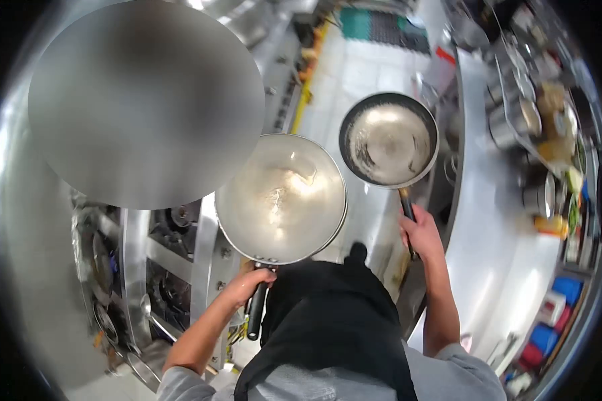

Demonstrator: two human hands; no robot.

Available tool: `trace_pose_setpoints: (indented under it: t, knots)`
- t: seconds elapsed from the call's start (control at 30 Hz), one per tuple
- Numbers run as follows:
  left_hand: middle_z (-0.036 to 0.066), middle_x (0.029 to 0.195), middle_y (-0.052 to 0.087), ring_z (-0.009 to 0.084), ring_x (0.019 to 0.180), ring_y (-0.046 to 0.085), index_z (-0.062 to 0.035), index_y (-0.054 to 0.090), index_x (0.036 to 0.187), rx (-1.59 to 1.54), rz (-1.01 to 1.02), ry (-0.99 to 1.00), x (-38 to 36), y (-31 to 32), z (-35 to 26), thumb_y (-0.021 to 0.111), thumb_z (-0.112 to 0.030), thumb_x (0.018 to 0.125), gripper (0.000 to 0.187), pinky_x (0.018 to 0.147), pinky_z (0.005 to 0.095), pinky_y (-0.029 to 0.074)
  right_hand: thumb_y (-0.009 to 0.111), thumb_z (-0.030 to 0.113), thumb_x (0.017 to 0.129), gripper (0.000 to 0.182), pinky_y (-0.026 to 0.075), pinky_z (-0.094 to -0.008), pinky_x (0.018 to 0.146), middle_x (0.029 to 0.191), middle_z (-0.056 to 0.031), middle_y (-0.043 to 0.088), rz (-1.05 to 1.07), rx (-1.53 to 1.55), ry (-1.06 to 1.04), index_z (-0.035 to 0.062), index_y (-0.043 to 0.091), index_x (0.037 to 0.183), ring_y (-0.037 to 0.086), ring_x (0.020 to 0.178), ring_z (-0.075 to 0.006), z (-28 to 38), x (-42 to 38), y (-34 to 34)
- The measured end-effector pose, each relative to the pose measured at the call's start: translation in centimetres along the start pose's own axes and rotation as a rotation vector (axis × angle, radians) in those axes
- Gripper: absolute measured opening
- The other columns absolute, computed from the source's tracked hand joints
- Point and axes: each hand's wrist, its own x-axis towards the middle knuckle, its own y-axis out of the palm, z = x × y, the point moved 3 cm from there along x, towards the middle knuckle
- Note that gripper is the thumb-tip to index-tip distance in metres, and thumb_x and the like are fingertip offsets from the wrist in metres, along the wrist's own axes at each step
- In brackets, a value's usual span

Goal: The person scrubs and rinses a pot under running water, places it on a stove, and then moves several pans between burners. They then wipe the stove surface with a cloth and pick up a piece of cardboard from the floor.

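Note:
My left hand [249, 287] is closed round the black handle of a large silvery pan [281, 200]. A second rim and another handle show under that pan, so it seems to be stacked on another one. In my right hand [423, 232] is the black handle of a smaller dark-rimmed frying pan [389, 140], held out to the right over the floor. Its inside is pale and worn, with dark marks near the edge. Both pans are tipped so their insides face the camera.
Stove burners [170, 291] lie to the left, with a long spoon [160, 319] beside them. A steel counter [495, 247] runs along the right, below shelves with metal pots [515, 127] and food. Green and black mats [384, 28] lie on the tiled floor ahead. A blurred disc covers the upper left.

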Motion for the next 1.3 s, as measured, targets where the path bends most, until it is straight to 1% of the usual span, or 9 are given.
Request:
trace_pose_setpoints:
  t: [0.23,0.37,0.5,0.67,0.73,0.87,1.13,1.27,1.3]
  knots:
    - [0.006,0.093,0.060,0.0134,0.081,0.056,0.0012,0.062,0.111,-0.112,-0.265,0.130,-10.9,-6.9,-1.9,0.069,-0.021,0.073,0.044,0.073,0.0271,0.046,0.059,0.002,0.091,0.030,0.042,-0.0281,0.046,0.070,-0.0029,0.057,0.363,0.072,-0.077,-0.0041,0.057,0.120,0.053,0.048,-0.0127,11.8,0.2,7.5]
    - [0.005,0.081,0.061,0.0131,0.071,0.056,0.0042,0.064,0.111,-0.294,-0.369,0.137,-13.3,-9.4,0.4,0.071,-0.028,0.075,0.049,0.062,0.0278,0.044,0.059,0.001,0.092,0.031,0.043,-0.0284,0.047,0.070,-0.0032,0.057,0.545,0.007,-0.113,-0.0040,0.056,0.122,0.053,0.048,-0.0130,18.4,2.4,17.3]
    - [0.007,0.083,0.062,0.0145,0.072,0.058,0.0046,0.065,0.110,-0.363,-0.483,0.046,-15.2,-12.7,3.0,0.072,-0.027,0.075,0.047,0.064,0.0281,0.046,0.060,0.003,0.091,0.032,0.043,-0.0285,0.048,0.069,-0.0036,0.056,0.729,-0.025,-0.159,-0.0037,0.056,0.123,0.053,0.049,-0.0130,28.2,5.2,30.3]
    - [0.010,0.085,0.067,0.0168,0.073,0.062,0.0066,0.065,0.109,-0.524,-0.637,-0.032,-17.9,-13.0,3.9,0.071,-0.022,0.076,0.044,0.067,0.0272,0.050,0.063,0.020,0.096,0.020,0.042,-0.0263,0.048,0.066,-0.0006,0.056,0.892,-0.002,-0.462,0.0031,0.063,0.106,0.052,0.049,-0.0112,40.8,8.7,45.9]
    - [0.008,0.085,0.063,0.0172,0.074,0.060,0.0047,0.065,0.104,-0.645,-0.680,-0.079,-18.2,-12.6,4.8,0.072,-0.024,0.078,0.040,0.066,0.0306,0.048,0.069,0.025,0.097,0.021,0.044,-0.0273,0.048,0.065,-0.0008,0.055,0.936,0.022,-0.430,0.0071,0.060,0.092,0.053,0.049,-0.0125,46.4,10.4,52.1]
    - [0.012,0.084,0.065,0.0211,0.072,0.064,0.0067,0.063,0.104,-0.870,-0.729,-0.068,-18.9,-12.0,4.0,0.068,-0.019,0.078,0.037,0.068,0.0326,0.053,0.067,0.020,0.098,0.018,0.043,-0.0225,0.045,0.071,0.0013,0.056,1.106,-0.074,-0.231,0.0066,0.060,0.089,0.050,0.056,-0.0071,54.2,16.7,64.2]
    - [0.013,0.084,0.067,0.0241,0.072,0.066,0.0072,0.064,0.107,-1.052,-0.883,0.006,-20.3,-11.4,-2.9,0.067,-0.022,0.077,0.042,0.067,0.0352,0.056,0.062,0.018,0.101,0.017,0.044,-0.0220,0.045,0.071,0.0012,0.058,1.202,-0.251,-0.050,0.0072,0.058,0.088,0.054,0.055,-0.0069,53.5,24.8,76.8]
    - [0.016,0.083,0.063,0.0304,0.073,0.064,0.0079,0.061,0.111,-1.134,-0.997,0.066,-19.9,-12.3,-10.8,0.065,-0.028,0.068,0.056,0.073,0.0411,0.053,0.059,0.029,0.103,0.027,0.046,-0.0263,0.045,0.073,-0.0033,0.062,1.242,-0.419,-0.276,0.0041,0.062,0.093,0.057,0.056,-0.0124,53.2,26.4,79.0]
    - [0.017,0.083,0.065,0.0304,0.073,0.065,0.0080,0.062,0.110,-1.163,-1.015,0.130,-19.8,-12.9,-13.0,0.065,-0.026,0.071,0.052,0.073,0.0404,0.054,0.057,0.047,0.103,0.047,0.049,-0.0290,0.049,0.075,-0.0068,0.064,1.161,-0.511,-0.359,-0.0002,0.064,0.103,0.060,0.059,-0.0150,53.6,26.3,78.8]
